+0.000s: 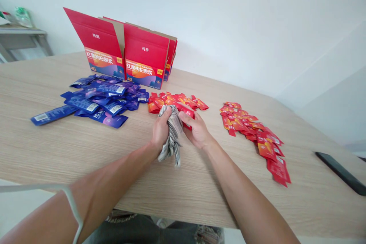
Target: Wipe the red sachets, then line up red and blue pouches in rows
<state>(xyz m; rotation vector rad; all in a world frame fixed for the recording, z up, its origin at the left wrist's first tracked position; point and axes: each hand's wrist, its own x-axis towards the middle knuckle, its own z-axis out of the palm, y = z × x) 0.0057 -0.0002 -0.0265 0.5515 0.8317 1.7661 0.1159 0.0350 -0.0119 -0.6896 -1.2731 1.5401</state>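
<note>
My left hand (160,131) is closed around a striped grey and white cloth (172,137), which hangs down in folds toward the wooden table (85,148). My right hand (197,131) is closed on a red sachet (186,112) and presses it against the cloth. Both hands hover just in front of a small pile of red sachets (177,101) at the table's middle.
A heap of blue sachets (97,101) lies to the left. A row of red sachets (257,135) runs along the right. Opened red cartons (126,53) stand at the back. A black phone (341,173) lies near the right edge. A shelf (20,32) stands far left.
</note>
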